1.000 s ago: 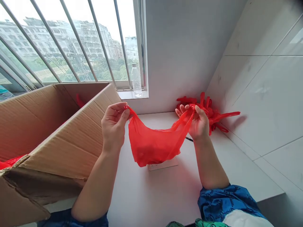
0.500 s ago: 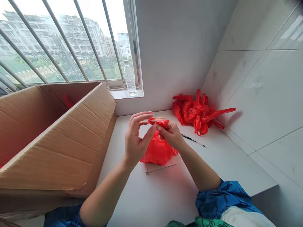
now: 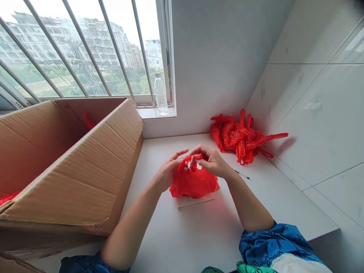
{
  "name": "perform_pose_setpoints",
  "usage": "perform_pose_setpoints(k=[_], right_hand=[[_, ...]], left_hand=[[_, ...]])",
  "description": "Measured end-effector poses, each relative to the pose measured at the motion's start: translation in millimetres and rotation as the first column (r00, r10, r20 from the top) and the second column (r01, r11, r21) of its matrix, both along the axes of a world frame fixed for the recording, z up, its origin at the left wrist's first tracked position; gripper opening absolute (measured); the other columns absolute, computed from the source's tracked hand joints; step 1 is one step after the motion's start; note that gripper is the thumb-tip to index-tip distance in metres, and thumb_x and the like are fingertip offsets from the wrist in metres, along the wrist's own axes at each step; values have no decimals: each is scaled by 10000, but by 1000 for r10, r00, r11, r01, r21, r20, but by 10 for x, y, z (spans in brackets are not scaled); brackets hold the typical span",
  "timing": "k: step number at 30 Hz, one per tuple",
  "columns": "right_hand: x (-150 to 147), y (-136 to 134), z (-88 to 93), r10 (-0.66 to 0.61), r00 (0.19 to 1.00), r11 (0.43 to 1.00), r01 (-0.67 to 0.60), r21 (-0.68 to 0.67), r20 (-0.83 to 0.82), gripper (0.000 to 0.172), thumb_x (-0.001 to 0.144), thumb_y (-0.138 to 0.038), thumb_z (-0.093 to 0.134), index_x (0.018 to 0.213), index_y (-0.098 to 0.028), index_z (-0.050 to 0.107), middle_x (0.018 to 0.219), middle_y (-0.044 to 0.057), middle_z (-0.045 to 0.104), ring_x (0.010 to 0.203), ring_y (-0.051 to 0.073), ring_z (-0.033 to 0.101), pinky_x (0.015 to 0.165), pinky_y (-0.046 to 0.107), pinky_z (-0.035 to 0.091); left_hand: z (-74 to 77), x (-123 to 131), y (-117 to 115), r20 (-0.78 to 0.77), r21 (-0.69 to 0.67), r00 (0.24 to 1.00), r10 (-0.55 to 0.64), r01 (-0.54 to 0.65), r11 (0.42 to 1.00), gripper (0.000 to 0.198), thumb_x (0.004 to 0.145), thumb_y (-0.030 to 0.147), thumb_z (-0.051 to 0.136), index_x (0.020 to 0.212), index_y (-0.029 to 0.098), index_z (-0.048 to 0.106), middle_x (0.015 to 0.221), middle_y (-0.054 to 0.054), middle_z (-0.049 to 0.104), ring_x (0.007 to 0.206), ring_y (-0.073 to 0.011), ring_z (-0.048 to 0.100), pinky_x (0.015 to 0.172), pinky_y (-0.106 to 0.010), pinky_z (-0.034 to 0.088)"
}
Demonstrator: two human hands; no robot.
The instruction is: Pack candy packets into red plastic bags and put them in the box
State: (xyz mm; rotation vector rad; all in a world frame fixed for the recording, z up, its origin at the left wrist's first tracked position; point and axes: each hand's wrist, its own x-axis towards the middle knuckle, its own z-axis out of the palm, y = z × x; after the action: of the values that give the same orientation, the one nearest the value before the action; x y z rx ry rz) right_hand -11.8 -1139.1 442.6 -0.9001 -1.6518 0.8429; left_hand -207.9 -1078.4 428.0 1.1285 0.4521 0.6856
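A red plastic bag (image 3: 195,184) hangs bunched in front of me, low over a thin pale booklet or card (image 3: 196,200). My right hand (image 3: 212,161) pinches the bag's twisted handle between thumb and fingers. At the bag's left side, my left hand (image 3: 168,172) has hold of the other part of the handle. Its index finger is stretched out, while fingertips show through the handle's loop. What lies inside the bag, if anything, is hidden.
A large open cardboard box (image 3: 85,167) stands at the left, with red plastic inside. A heap of red plastic bags (image 3: 241,136) lies by the wall. Near my right forearm is a black pen (image 3: 243,175). A clear bottle (image 3: 161,94) stands on the sill of the barred window.
My left hand has come down from beside the handle and now grips it. My right hand has shifted slightly right and lower, and the bag hangs spread wider.
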Motion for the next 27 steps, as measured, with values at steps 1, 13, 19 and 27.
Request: perform_pose_setpoints(k=[1,13,19,27], right_hand=[[-16,-30,5,-81,991,994,73,77,107,177,871,-185,542,1032,-224,603,818,1,692,729,140,619,689,288,492],[-39,-179,-169,-408,858,822,197,534,312,104,893,-221,642,945,-289,701,1137,63,577,1129,236,584,925,430,519],[196,-539,-418,-269,931,917,170,361,245,79,853,-257,720,896,-315,751,979,58,672,1279,294,506,1028,530,472],[685,-869,-927,-156,985,969,168,-182,81,348,897,-398,644,1238,-329,648,1152,70,703,1114,268,662,948,487,560]], left_hand=[[3,2,-5,5,-14,1000,-7,7,1000,445,879,356,647,1308,253,594,824,-34,676,769,-161,633,742,-286,500],[78,-28,-90,9,-11,996,89,-89,996,310,837,357,738,1117,229,711,1014,-73,717,849,-174,687,723,-275,556],[-59,-140,220,119,-87,847,519,-511,855,258,692,215,845,928,175,749,972,-40,697,790,-68,633,727,-159,523],[-519,-477,226,-56,184,814,578,-561,807,554,846,414,708,1336,223,536,1173,-93,665,1151,-192,622,990,-337,499]])
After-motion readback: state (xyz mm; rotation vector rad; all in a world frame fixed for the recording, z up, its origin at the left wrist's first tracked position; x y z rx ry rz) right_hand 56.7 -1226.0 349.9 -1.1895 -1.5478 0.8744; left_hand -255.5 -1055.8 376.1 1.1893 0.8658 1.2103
